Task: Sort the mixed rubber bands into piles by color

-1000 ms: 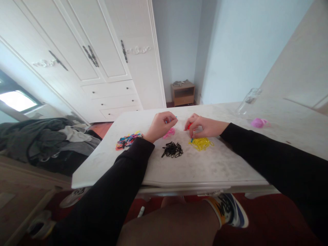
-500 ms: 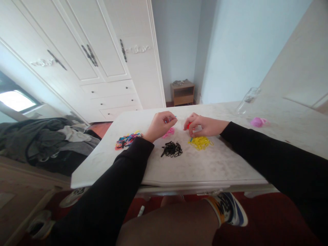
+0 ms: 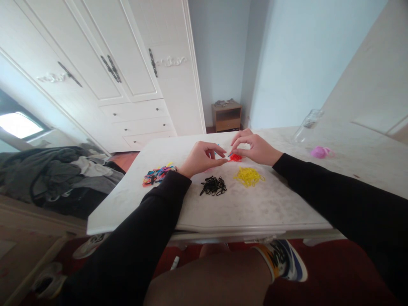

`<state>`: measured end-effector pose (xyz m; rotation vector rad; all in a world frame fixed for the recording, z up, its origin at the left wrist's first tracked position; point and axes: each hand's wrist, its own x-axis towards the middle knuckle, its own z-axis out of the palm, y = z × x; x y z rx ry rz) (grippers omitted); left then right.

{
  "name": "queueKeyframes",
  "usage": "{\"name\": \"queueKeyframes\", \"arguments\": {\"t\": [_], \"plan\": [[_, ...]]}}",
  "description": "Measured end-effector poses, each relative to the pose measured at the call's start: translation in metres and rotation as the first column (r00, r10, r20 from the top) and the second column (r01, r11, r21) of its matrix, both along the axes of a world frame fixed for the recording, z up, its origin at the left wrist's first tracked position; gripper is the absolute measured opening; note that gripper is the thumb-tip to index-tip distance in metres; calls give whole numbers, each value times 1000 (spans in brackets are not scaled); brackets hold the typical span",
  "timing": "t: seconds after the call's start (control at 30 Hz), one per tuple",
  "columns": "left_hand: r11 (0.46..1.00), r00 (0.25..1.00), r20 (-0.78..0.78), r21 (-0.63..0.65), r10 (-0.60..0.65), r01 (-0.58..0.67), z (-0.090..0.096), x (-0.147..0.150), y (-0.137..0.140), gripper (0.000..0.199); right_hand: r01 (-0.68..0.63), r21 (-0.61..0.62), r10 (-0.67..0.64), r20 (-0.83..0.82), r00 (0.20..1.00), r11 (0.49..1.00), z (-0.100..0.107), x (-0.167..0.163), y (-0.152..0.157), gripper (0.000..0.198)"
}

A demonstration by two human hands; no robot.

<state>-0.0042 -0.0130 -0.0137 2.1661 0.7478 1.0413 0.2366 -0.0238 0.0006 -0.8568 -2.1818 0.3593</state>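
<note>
Right grip is pinched, thumb and fingertip together on a small blue band, right at the left edge of the red pile; can't tell if band and pile touch. Handling, my read: thin elastic loop, near weightless, soft, stretchy, hard to break. Probably not slippery, but easy to tangle or pick up doubled. Best hold is a fingertip pinch on one exposed strand, clear of neighbours; no force needed. Left grip sits just left of the red pile, thumb and forefinger apart, thumb tip near its edge; too small to tell if it touches a red strand. Yellow pile: just on the wearer's side of red, slightly right. Black pile: wearer's side, left of red. Mixed pile: well left of red. Purple bundle: well right of red, same worktop. Glass jar: behind that, also right of red.
</note>
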Motion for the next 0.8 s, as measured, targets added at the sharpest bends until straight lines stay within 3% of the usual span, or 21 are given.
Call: {"name": "queueKeyframes", "arguments": {"t": [0.37, 0.5, 0.63, 0.8], "plan": [[999, 998, -32, 6, 52, -52, 1, 4, 0, 18, 22, -1, -22, -21, 1000, 1000, -2, -7, -3, 29], [969, 970, 49, 65, 236, -239, -5, -5, 18, 14, 134, -6, -134, -54, 990, 991, -3, -7, -3, 21], [904, 900, 89, -8, 427, -428, -11, -17, 37, 9, 204, -1, -204, -85, 975, 979, -6, -6, -2, 20], [874, 876, 31, -95, 482, -477, -17, -21, 42, 9, 200, 8, -199, -82, 977, 980, -10, -5, 1, 18]]}}
